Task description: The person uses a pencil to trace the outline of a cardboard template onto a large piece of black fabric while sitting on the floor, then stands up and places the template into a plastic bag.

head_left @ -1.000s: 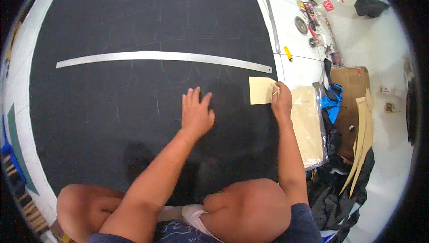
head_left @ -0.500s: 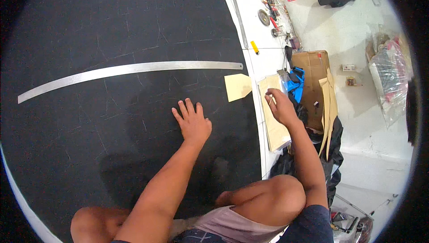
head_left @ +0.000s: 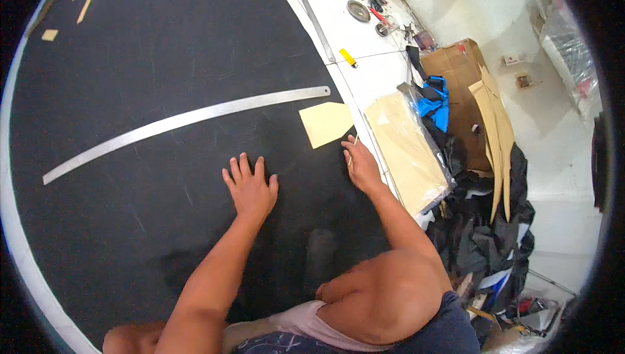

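Black cloth (head_left: 195,48) over white surface (head_left: 384,60), pale wall (head_left: 472,12) beyond, left grip (head_left: 252,191) spread, right grip (head_left: 363,168) around thin stick (head_left: 356,140)

A pale wall (head_left: 485,15) stands beside a white surface (head_left: 371,75) crossed by dark lines.

Pale-lined black cloth (head_left: 163,48), cream card (head_left: 325,125), silver ruler (head_left: 179,120)

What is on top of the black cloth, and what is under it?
On the cloth lie a ruler, a pointed card and, upper left, small tan pieces; the left hand is spread over it. White surface shows past its edges; what lies under the cloth itself is covered.
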### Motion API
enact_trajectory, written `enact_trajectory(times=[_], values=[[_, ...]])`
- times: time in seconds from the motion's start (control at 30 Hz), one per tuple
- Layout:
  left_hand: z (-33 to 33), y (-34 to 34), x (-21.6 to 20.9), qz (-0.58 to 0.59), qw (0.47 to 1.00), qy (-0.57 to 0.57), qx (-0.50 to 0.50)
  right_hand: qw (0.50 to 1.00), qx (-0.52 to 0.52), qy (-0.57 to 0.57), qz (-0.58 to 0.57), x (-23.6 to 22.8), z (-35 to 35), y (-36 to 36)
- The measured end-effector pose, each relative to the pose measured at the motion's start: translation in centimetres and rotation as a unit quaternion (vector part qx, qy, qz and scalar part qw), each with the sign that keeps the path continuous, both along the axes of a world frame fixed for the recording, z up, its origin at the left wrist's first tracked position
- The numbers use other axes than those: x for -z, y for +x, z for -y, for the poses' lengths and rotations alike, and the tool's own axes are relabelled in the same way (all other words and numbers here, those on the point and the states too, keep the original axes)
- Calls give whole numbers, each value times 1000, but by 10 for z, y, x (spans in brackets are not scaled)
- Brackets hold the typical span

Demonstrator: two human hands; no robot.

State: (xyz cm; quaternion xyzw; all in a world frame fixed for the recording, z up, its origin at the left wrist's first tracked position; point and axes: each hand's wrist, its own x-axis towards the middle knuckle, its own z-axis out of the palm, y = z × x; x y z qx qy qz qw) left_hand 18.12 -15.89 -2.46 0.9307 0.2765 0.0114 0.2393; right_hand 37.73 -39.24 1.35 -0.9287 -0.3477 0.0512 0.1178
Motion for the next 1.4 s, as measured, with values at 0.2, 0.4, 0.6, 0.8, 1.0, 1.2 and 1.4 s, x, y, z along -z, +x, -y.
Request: enact_trajectory(times=[0.2,0.4,0.6,0.8,1.0,1.2,1.4], values=[[1,-1,3,14,997,78,-10,997,-51,40,52,49,-24,25],[32,23,-19,65,991,18,112,997,-30,60,42,73,-19,6],[114,76,-15,40,977,-51,204,996,-33,85,15,69,-11,8],[129,102,-10,-15,987,-47,153,982,8,188,-8,73,4,21],[135,106,-15,-35,988,-35,145,992,-19,118,28,71,17,37],[153,114,-10,-58,985,-33,157,993,-21,106,37,73,13,35],[150,109,-2,-55,984,-30,165,993,-24,112,40,76,16,36]])
